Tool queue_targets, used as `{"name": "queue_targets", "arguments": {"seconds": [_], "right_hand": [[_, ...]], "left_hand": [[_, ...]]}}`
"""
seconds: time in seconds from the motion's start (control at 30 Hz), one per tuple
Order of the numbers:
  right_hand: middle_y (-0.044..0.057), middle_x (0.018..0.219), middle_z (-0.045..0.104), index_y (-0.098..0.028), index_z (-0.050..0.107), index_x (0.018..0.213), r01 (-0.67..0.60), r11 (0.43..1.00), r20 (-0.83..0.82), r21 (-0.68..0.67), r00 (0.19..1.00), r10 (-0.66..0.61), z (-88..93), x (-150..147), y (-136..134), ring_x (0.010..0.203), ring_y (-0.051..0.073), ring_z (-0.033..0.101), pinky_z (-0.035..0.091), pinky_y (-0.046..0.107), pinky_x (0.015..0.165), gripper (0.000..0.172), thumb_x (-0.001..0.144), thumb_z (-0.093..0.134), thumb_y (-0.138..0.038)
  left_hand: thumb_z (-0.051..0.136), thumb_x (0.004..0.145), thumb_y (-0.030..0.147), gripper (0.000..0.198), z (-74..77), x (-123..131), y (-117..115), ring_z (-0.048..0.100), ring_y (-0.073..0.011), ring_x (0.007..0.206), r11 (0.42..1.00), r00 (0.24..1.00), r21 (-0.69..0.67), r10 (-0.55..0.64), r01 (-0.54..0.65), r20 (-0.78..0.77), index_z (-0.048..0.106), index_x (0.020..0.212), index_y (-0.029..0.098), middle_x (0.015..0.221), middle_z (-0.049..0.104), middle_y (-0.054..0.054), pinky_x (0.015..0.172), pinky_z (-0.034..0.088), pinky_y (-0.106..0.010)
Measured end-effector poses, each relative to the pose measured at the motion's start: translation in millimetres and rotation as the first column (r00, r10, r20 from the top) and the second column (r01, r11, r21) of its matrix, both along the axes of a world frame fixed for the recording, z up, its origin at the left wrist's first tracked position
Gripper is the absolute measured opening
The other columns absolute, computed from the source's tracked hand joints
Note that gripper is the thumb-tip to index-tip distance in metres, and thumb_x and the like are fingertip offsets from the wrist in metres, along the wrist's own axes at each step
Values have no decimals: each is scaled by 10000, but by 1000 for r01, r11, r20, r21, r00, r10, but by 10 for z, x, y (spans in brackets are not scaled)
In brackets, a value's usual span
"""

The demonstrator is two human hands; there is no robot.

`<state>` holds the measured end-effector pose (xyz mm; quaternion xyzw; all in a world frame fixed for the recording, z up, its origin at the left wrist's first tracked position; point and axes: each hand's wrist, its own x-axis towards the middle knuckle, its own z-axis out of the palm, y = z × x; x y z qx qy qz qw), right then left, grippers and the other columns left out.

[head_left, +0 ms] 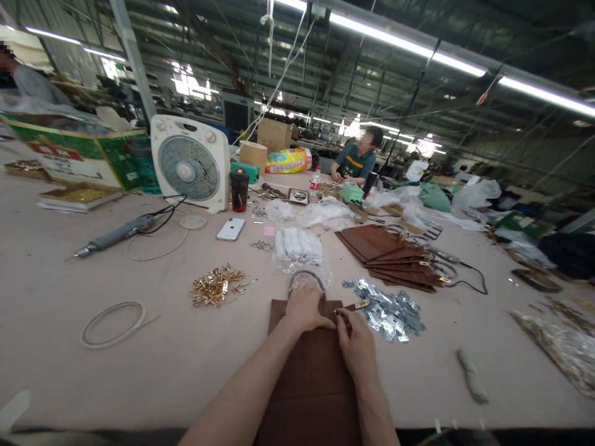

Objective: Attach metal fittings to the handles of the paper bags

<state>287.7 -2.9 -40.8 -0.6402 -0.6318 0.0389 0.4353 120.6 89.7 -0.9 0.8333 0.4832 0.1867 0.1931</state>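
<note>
A brown leather handbag (320, 365) lies flat at the table's front edge, its handle (307, 274) pointing away from me. My left hand (303, 308) grips its top edge at the base of the handle, with the thumb stretched to the right. My right hand (357, 337) pinches a small gold metal fitting (338, 314) against the bag's upper right edge. Beside those fingers, a strap with a gold plate (361, 304) sticks out to the right. Fingertips of the left hand are partly hidden.
Thin silver metal plates (390, 313) lie heaped on the right, gold fittings (216, 286) on the left. Behind are stacked brown bags (388, 251), a phone (231, 229), a fan (190, 162) and a corded tool (114, 235). A co-worker (357, 158) sits across the table.
</note>
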Motion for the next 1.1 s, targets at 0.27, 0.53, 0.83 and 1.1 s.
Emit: {"name": "queue_targets", "arguments": {"seconds": [0.27, 0.53, 0.83, 1.1], "right_hand": [[94, 971, 739, -190, 725, 1062, 81, 997, -21, -12, 996, -81, 25, 5, -2, 831, 232, 692, 570, 362, 791, 304, 999, 553, -433], [83, 941, 732, -186, 731, 1075, 83, 996, -24, -31, 996, -84, 13, 4, 19, 777, 214, 679, 560, 349, 764, 307, 979, 578, -435], [106, 939, 728, -172, 747, 1110, 79, 997, 22, -26, 997, -78, -40, -3, 60, 794, 233, 669, 556, 380, 776, 366, 994, 546, -455], [118, 953, 718, -163, 761, 1109, 90, 995, 59, -41, 994, -87, -55, -29, 93, 860, 268, 671, 536, 412, 831, 361, 997, 547, -430]], "left_hand": [[823, 590, 779, 755, -36, 39, 18, 608, -417, 1118, 1000, 1000, 16, 26, -26, -14, 700, 1033, 180, 1117, 678, -163, 952, 496, -514], [852, 565, 770, 761, -9, 35, 39, 626, -399, 1105, 1000, 999, 20, 23, -22, -26, 711, 1026, 181, 1096, 695, -155, 959, 505, -491], [887, 547, 726, 732, 13, 27, 19, 633, -399, 1109, 1000, 1000, 6, 29, -29, 1, 699, 999, 182, 1092, 697, -147, 953, 501, -476], [864, 582, 732, 710, 5, 11, -3, 634, -387, 1105, 999, 999, 7, 37, -38, 27, 675, 998, 189, 1098, 690, -141, 955, 489, -468]]}}
